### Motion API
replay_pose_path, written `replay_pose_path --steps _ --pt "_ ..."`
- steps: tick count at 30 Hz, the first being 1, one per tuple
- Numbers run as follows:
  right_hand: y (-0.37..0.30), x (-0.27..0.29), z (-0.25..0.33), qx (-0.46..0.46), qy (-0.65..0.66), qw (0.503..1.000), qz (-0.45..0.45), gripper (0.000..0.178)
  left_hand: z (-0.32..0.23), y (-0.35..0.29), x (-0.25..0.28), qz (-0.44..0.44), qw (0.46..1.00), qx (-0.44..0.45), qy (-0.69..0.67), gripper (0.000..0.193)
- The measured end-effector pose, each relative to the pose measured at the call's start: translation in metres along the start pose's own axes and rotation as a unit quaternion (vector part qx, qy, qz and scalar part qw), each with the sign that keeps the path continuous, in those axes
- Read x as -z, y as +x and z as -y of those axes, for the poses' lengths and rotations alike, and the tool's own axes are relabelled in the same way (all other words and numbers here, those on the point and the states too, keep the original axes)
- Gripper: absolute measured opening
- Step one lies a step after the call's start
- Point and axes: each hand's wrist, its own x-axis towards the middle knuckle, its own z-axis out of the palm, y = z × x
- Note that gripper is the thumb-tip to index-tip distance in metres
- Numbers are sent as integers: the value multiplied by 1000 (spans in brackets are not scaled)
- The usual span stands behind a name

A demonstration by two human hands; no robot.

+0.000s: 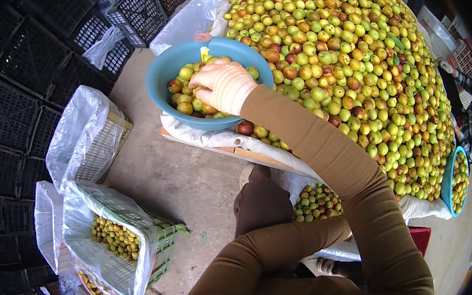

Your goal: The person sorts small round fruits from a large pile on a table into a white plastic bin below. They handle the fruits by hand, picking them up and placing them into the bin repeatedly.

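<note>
Below and to the right of the blue basin (160,89), near the person's legs, a plastic-lined container holds round, yellow-green fruits (316,203), partly hidden by the brown sleeves (328,137). The left forearm runs behind the right one there; the left hand is hidden, so I cannot tell how it is set or whether it holds anything.

The basin itself sits at the corner of the worktop (233,150) and holds yellow-green and reddish jujube-like fruits (183,102). Inside it, the right hand (222,85) lies palm down over the fruits, fingers curled and close together; whether they pinch one, I cannot tell.

Directly right of the basin, a broad heap of the same fruits (350,76) covers the worktop. Lower left of the basin, on the floor, a green crate (167,245) lined with clear plastic contains small yellowish fruits (115,238). Left of the basin stands a cream crate (108,136), also lined. Farther left rise stacked black crates (7,103).
</note>
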Motion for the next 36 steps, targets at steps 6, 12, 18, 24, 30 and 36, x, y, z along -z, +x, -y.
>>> replay_pose_path --steps 6,12,18,24,30,36 --pt "54 2 24 -13 -4 962 274 42 0 13 -3 37 999 11 -28 24" --pt "60 5 16 35 -41 959 278 41 0 23 -3 66 996 18 -51 27" --pt "21 -12 -42 0 135 989 -52 33 10 35 7 92 993 29 -74 29" --pt "-98 19 -124 -90 -177 976 -87 54 2 41 37 96 985 44 -137 30" --pt "-239 10 -155 -175 -214 961 -30 57 -21 -26 14 -76 995 3 60 28" --pt "-333 27 -152 -230 -255 939 -12 51 -21 -39 23 -119 983 -30 138 30"
